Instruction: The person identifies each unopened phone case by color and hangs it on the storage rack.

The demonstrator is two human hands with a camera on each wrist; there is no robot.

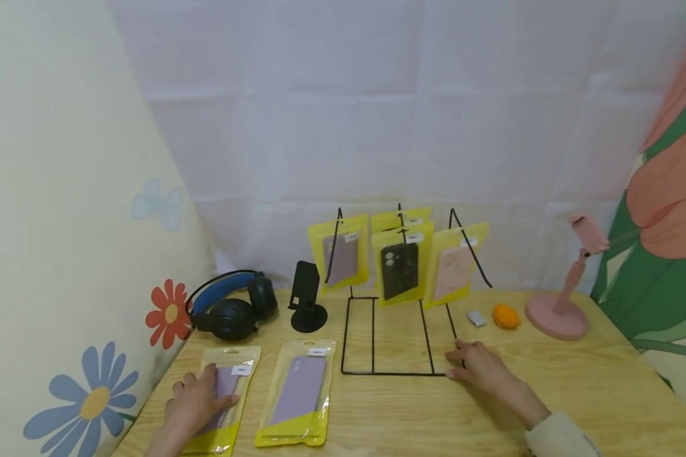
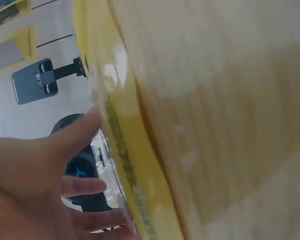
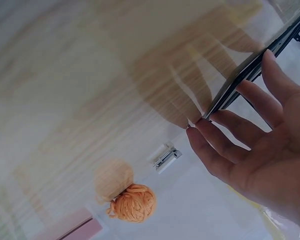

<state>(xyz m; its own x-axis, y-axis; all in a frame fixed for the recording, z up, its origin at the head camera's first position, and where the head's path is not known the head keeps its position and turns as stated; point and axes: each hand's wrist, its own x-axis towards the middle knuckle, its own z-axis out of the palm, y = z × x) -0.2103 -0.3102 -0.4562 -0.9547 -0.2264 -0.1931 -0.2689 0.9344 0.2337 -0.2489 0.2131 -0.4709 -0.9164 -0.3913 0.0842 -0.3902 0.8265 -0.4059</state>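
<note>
My left hand (image 1: 191,403) lies over a clear-and-yellow packet (image 1: 220,444) with a purple phone case inside. In the left wrist view its thumb and fingers are fairly straight against the packet (image 2: 135,150). To the right lies another packaged purple phone case (image 1: 300,390), flat on the table. My right hand (image 1: 486,368) holds the front right corner of a black wire rack (image 1: 400,373), fingertips and thumb on the wire. On the rack's hooks hang packaged phone cases: a purple one (image 1: 341,263), a black one (image 1: 399,270) with another packet behind it, and a pink one (image 1: 453,273).
Black headphones (image 1: 234,311) and a black phone stand (image 1: 307,298) are at the back left. Right of the rack sit a small grey-white object (image 1: 476,318), an orange yarn-like ball (image 1: 505,316) and a pink stand (image 1: 560,314). A white cloth (image 1: 377,127) hangs behind.
</note>
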